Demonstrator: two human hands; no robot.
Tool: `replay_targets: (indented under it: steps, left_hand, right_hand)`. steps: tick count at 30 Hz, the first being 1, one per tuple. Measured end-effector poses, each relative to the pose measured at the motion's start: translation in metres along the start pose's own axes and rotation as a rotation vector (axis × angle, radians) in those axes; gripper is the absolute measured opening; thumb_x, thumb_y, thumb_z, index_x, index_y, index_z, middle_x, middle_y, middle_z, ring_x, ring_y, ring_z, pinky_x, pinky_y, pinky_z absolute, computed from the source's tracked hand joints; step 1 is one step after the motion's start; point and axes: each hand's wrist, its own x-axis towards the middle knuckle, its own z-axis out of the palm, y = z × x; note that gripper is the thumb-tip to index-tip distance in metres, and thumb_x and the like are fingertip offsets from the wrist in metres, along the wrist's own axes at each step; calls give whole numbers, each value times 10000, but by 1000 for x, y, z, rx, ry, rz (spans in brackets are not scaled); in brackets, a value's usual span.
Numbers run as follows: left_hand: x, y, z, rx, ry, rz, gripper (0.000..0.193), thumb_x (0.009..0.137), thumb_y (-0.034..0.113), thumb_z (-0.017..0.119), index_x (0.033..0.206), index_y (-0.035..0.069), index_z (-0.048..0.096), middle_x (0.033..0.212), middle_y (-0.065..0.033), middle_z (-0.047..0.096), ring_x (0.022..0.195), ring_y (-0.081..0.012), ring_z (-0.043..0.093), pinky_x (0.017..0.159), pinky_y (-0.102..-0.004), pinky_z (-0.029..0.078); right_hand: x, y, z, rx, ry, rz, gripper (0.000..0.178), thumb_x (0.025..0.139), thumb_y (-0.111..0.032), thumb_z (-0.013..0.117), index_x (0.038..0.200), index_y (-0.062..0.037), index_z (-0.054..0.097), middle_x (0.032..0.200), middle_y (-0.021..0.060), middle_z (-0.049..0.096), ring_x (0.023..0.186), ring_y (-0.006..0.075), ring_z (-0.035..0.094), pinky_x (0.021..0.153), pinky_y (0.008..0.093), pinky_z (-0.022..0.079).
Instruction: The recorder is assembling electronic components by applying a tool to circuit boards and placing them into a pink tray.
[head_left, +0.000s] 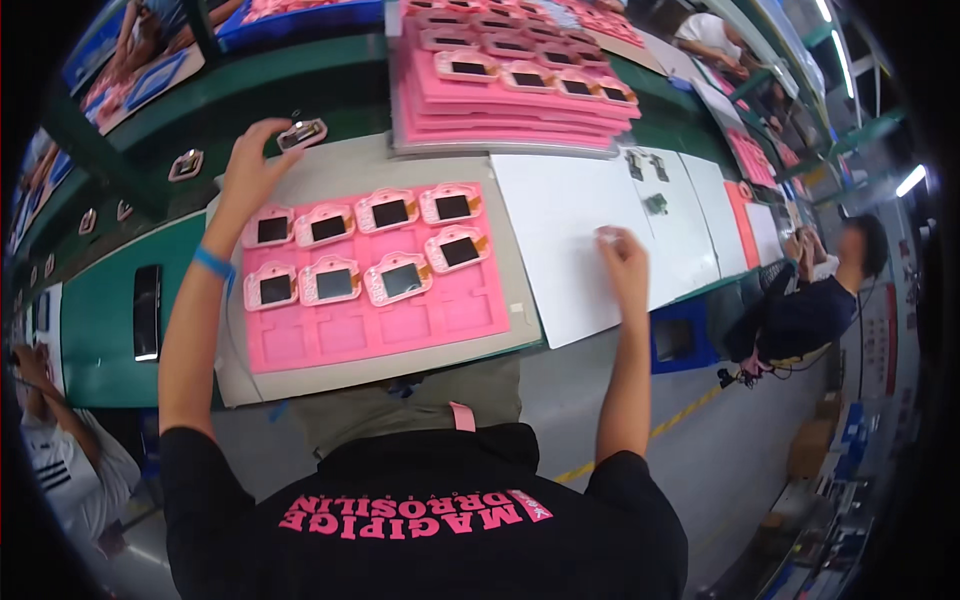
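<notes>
"Case [303,133], small and pink-edged; where does it sit?"

"Just past the far left corner of the pink tray [480,318], at the left hand [255,160]; thumb and fingers curve about its left end; I cannot tell whether they grip it or only touch it."

"And the right hand [627,262]?"

"Over the white sheet [560,270], to the right of the tray, its fingertips drawn together; they are too blurred to tell whether something tiny is between them."

"What lies in the tray?"

"Eight pink cases [388,211] with dark screens, in two rows of four; orange strips stick out from a few; pockets show along the near side; the tray rests on a grey board [520,322]."

"Further out?"

"Behind the board, a stack of pink trays [510,120], more cases on its top; to the right, a green part [656,204] and some dark bits [657,166] on pale sheets."

"On the left?"

"A black phone [147,312] on the green worktop [100,310]; another case [187,165] beyond it; a blue band [214,264] round the left wrist; a dark-clothed co-worker [810,310] sits far off, right."
</notes>
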Motion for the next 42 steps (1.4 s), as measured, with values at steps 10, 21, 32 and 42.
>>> replay_targets:
  steps: [10, 21, 32, 42]
  left_hand:
    - [-141, 205, -1, -106, -230, 250, 304, 847, 188, 792, 1125, 87, 720, 1111, -81, 685, 1046, -287, 638, 938, -389, 532]
    - [-186, 213, 9, -30, -219, 193, 162, 887, 90, 733, 1048, 85, 745, 1042, -15, 677, 918, -247, 626, 848, -369, 524]
    - [-237, 254, -28, -1174, -813, -612, 477, 809, 61, 866, 1261, 11, 723, 1025, -73, 753, 840, -137, 631, 731, -274, 534]
    - [-327, 223, -13, -1285, -424, -953, 159, 961, -4, 722, 1117, -22, 704, 877, -85, 728, 680, -122, 616, 626, -233, 545]
  right_hand:
    - [155, 121, -76, -419, 196, 46, 578, 954, -460, 788, 1332, -26, 734, 1052, 173, 776, 848, 252, 705, 790, 375, 571]
    - [63, 6, -81, -57, 281, -125, 373, 1044, -308, 708, 961, 55, 723, 770, 29, 667, 709, 136, 511, 650, 268, 398]
    - [-100, -204, 87, 133, -1442, -721, 202, 971, -230, 752, 1038, -40, 772, 830, 84, 752, 675, 252, 610, 676, 383, 511]
    - [-195, -145, 124, 362, -1176, -24, 185, 963, -63, 750, 1134, 9, 746, 904, -7, 720, 726, 71, 568, 689, 203, 450]
